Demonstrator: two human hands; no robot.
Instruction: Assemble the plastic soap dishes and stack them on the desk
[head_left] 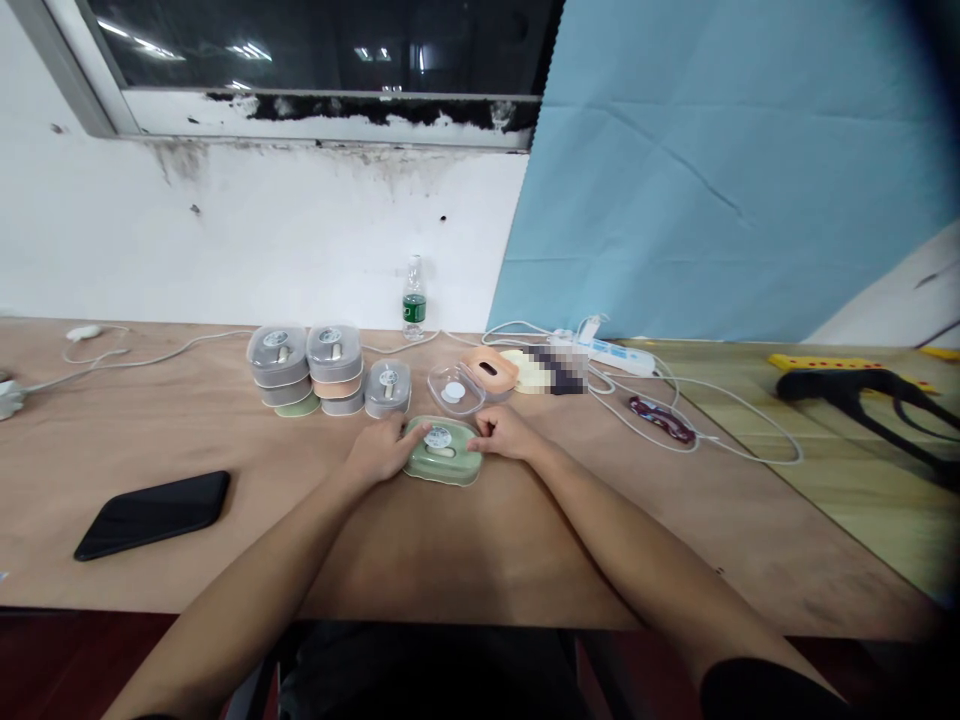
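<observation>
Note green box [442, 472] at centre of bench [420, 560], apparently lidded, held between left hand [382, 447] and right hand [510, 432]. Judge as done lidded stacks [280, 372], far left; as remaining, loose lid [454, 392] and orange part [491, 370], just beyond, rightward.

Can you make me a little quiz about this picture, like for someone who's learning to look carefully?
1. What colour is the box between the left hand and the right hand?
2. True or false: the plastic bottle stands upright near the white wall.
3. Which of these is closest to the front edge of the table, at the bottom of the picture?
A) the plastic bottle
B) the black phone
C) the white power strip

Key:
1. Green.
2. True.
3. B.
</observation>
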